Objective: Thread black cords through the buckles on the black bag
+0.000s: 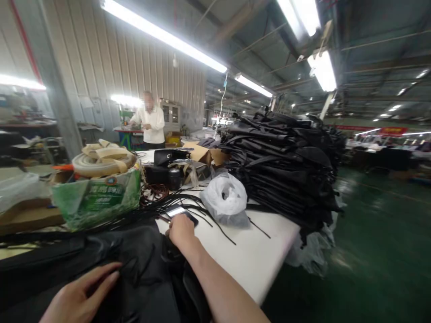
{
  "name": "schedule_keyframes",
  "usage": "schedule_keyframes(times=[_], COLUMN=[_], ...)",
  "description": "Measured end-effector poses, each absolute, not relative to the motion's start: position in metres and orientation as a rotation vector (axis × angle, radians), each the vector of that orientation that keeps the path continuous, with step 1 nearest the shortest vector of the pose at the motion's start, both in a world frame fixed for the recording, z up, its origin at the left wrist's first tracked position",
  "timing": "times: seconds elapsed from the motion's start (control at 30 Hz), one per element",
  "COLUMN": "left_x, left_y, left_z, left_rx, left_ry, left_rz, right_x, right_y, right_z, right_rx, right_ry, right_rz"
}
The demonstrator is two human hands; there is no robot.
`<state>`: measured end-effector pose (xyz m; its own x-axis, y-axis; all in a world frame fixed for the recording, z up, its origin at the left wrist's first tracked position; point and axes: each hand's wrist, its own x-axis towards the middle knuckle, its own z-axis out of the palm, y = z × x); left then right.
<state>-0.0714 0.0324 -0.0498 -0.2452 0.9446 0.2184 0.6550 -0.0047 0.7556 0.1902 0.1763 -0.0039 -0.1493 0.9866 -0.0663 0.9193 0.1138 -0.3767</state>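
Observation:
Black, leather-like material point(141, 237) is spread across the near left of the white table. Over it is my left hand point(84, 294), thumb and forefinger closed together on a fold of the material. My right hand point(182, 231) reaches to the table just past the material's edge, its fingers curled. Whatever those fingers hold is hidden by the hand. A dark phone with a bright patch on its screen point(175, 211) lies right beside the right hand. Thin black cords point(202, 208) fan out around the phone.
A white plastic-wrapped roll point(226, 197) sits beyond my right hand. At the right a tall stack of black pieces point(279, 161) rises. A green box point(97, 202) at the left carries rolled beige strap point(101, 163). Farther back stands a person in white point(153, 123).

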Motion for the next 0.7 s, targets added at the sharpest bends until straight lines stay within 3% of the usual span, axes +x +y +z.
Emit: schedule_keyframes(times=[0.4, 0.57, 0.7], left_x=[-0.047, -0.048, -0.043], left_y=[0.019, 0.014, 0.01], left_z=[-0.002, 0.0, 0.006], left_rx=[1.439, 1.42, 1.371], left_ry=[1.901, 1.915, 1.868], left_rz=[0.995, 1.014, 1.11], right_x=[0.205, 0.227, 0.254], right_y=[0.174, 0.165, 0.135], right_z=[-0.002, 0.042, 0.088], right_rx=[-1.783, -1.473, -0.945], right_ry=[-2.19, -2.012, -1.778], right_rz=[0.457, 0.334, 0.319])
